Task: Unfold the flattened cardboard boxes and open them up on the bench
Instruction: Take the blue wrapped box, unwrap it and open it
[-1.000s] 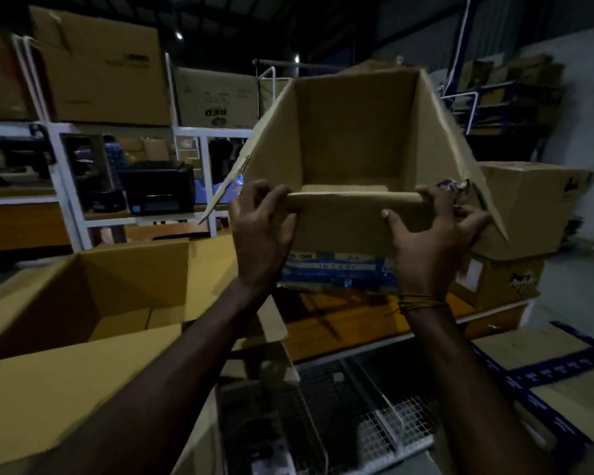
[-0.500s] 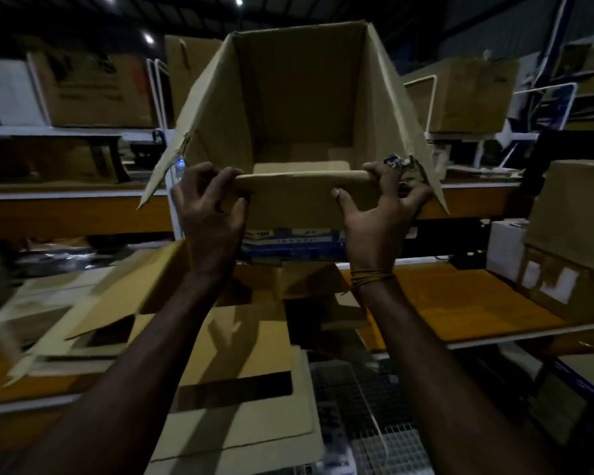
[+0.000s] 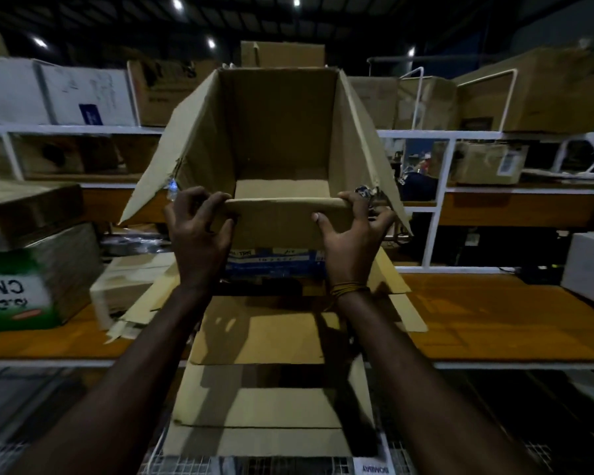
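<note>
Shelving behind carries closed cartons, contents hidden. Orange counter below; a green-and-white carton sits at its left end, shut. Flattened cardboard lies under my arms, overhanging the counter's front edge, not yet opened. The opened box I hold up above the counter, mouth tilted toward me, flaps splayed; inside is bare, nothing in it. I judge it raised to check its shape before setting down. Left hand and right hand each have their grip closed on the near wall's top edge, fingers hooked over it, thumbs outside
</note>
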